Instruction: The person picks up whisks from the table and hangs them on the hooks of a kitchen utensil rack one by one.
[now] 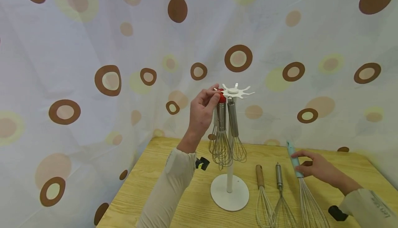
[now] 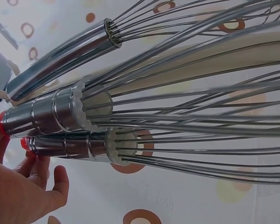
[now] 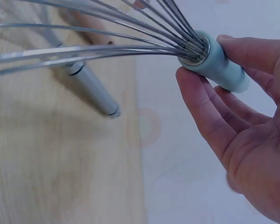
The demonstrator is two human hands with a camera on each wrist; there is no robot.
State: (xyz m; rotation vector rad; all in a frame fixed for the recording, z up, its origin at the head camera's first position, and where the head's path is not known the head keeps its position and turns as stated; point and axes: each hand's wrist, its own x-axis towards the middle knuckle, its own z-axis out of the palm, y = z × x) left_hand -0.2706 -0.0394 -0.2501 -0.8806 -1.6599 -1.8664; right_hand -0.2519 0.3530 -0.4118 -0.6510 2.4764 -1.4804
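At the top of a white whisk stand (image 1: 233,90), my left hand (image 1: 202,110) pinches the red end of a steel-handled whisk (image 1: 221,117). A second red-ended whisk (image 2: 72,145) hangs close beside it in the left wrist view, near the same fingers. An all-steel whisk (image 1: 233,119) hangs from the stand just to the right. My right hand (image 1: 320,167) grips a large whisk by its light-blue handle (image 3: 226,70), thumb on one side and fingers on the other. Its wires point down toward the front of the table in the head view.
Left of the right hand, a wooden-handled whisk (image 1: 259,178) and a steel-handled whisk (image 1: 279,176) lie on the wooden table (image 1: 143,186). The stand's round white base (image 1: 230,202) rests there too. A dotted curtain (image 1: 136,48) hangs behind.
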